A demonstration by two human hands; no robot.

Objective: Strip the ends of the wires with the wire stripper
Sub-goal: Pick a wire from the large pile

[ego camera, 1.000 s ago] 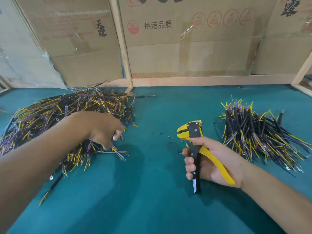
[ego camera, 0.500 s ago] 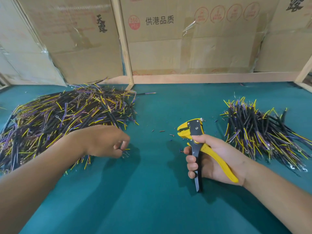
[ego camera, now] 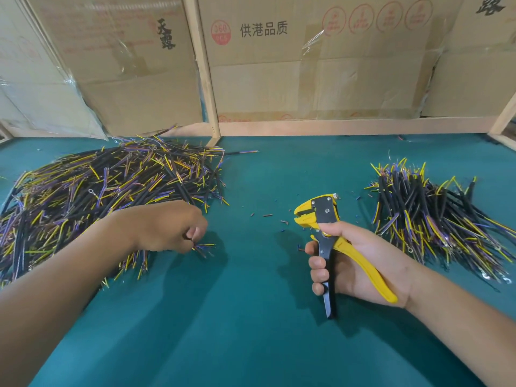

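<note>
Cardboard boxes (ego camera: pixel 307 79) behind the worktop (ego camera: pixel 251 331) read "供港品质" and "360". The right hand (ego camera: pixel 360 263) clamps the yellow-black stripper (ego camera: pixel 324 219), upright, mid-worktop. Left of the stripper, the left hand (ego camera: pixel 170 227) pinches a wire (ego camera: pixel 205 247) beside the large pile (ego camera: pixel 106 191). A smaller pile (ego camera: pixel 435 213) lies right of the stripper. Insulation scraps (ego camera: pixel 266 215) dot the green surface.

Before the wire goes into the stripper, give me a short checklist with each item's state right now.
1. Left hand pinches a wire from the left pile: ok.
2. Only one wire pinched: cannot tell, several coloured ends show.
3. Right hand grips the wire stripper: ok.
4. Stripper mouth faces the left hand: ok.
5. Wire end inside the stripper: not ok, they are apart.
6. Green table bare between the hands: ok, only small scraps.
</note>
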